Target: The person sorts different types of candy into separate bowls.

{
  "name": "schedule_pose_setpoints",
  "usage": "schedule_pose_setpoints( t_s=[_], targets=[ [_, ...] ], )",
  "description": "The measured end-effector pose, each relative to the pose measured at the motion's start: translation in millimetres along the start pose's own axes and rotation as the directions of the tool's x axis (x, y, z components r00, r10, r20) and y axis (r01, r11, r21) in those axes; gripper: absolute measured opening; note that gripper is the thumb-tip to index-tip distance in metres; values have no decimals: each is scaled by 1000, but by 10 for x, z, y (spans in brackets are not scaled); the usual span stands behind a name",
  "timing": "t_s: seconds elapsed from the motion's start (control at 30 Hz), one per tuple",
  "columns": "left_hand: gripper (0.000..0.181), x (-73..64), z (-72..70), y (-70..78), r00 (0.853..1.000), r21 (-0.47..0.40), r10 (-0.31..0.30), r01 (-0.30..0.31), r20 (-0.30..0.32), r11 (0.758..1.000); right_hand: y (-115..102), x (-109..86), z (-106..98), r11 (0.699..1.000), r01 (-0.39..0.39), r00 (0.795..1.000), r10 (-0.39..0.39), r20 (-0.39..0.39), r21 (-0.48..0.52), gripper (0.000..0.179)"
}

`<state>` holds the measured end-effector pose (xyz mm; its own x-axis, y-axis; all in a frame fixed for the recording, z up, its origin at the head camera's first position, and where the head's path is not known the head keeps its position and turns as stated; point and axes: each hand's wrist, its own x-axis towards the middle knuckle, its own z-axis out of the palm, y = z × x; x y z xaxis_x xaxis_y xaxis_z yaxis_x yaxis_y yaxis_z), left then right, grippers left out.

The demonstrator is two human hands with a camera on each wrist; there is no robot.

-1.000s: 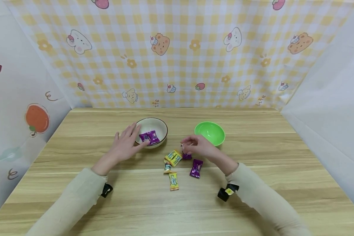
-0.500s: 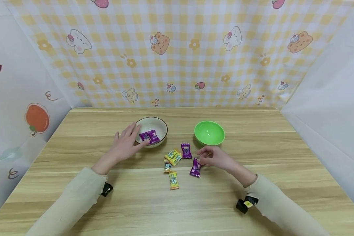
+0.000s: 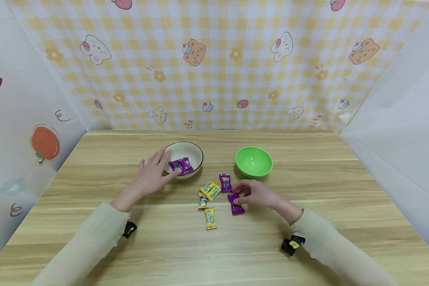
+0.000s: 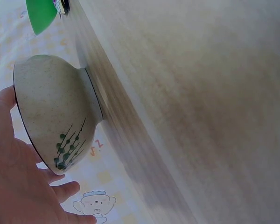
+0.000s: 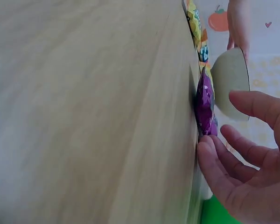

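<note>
In the head view, my left hand (image 3: pixel 151 174) rests at the left rim of the cream bowl (image 3: pixel 194 153), fingers spread and thumb over the near rim. Two purple-wrapped candies (image 3: pixel 185 165) lie inside this bowl. My right hand (image 3: pixel 255 194) reaches low over a purple-wrapped candy (image 3: pixel 237 207). In the right wrist view, its fingertips meet the end of the purple candy (image 5: pixel 205 105), while the thumb stands apart from it. Another purple candy (image 3: pixel 225 182) lies just behind. Several yellow-wrapped candies (image 3: pixel 210 219) lie to the left, one wrapper partly dark.
A green bowl (image 3: pixel 254 161) stands behind my right hand with nothing visible inside. All this is on a wooden table (image 3: pixel 186 254). A yellow checked cloth (image 3: pixel 221 87) hangs behind its far edge, and white cloth (image 3: pixel 21 119) lines the sides.
My right hand has left the rear purple candy, moved right and nearer, then slightly left over the front one. That candy has turned a little. The left hand stays put.
</note>
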<state>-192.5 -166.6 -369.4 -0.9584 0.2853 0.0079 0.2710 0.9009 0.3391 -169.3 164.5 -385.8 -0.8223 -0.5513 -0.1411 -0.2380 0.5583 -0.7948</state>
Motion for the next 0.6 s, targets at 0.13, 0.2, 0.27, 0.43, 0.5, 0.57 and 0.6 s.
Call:
schedule_pose_setpoints(
  t_s=[0.13, 0.2, 0.27, 0.43, 0.5, 0.57, 0.6],
  targets=[
    [82, -1, 2, -1, 1000, 1, 0, 0, 2, 1000, -41, 46, 70, 999, 26, 1000, -26, -5, -48, 35],
    [83, -1, 6, -2, 1000, 3, 0, 0, 6, 1000, -56, 55, 96, 997, 32, 999, -32, -10, -69, 37],
    [83, 0, 6, -1, 1000, 5, 1, -1, 10, 1000, -66, 58, 110, 996, 39, 999, -40, -12, -76, 39],
    [82, 4, 8, -7, 1000, 3, 2, -2, 3, 1000, -75, 66, 124, 997, 47, 999, -48, -16, -66, 42],
    [82, 6, 7, -7, 1000, 1, 1, -1, 1, 1000, -74, 67, 131, 997, 41, 999, -42, -14, -60, 43],
    [82, 6, 5, -7, 1000, 0, 1, -1, 2, 1000, -74, 65, 139, 998, 36, 999, -36, -9, -50, 44],
    [82, 7, 5, -7, 1000, -1, 0, 0, 3, 1000, -75, 64, 141, 998, 34, 999, -34, -6, -44, 44]
  ],
)
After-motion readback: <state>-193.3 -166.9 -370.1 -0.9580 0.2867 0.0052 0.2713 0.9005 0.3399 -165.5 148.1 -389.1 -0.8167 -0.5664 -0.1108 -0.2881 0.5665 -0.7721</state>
